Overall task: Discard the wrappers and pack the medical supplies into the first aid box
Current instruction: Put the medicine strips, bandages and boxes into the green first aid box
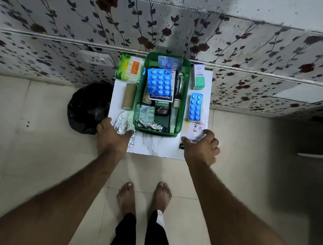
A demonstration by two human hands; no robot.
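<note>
A green first aid box sits on a small white table, holding a blue blister pack, a Hansaplast pack, a small bottle and other supplies. Left of the box lies a crumpled silver foil wrapper; my left hand rests on its near edge, fingers spread. Right of the box lie a second blue blister pack and a white printed packet; my right hand lies on that packet with its fingers curled. I cannot tell whether either hand grips anything.
A black bin bag sits on the floor left of the table. A cotton swab pack and a tan bandage roll lie at the table's left, a white-green carton at the back right. A floral wall stands behind.
</note>
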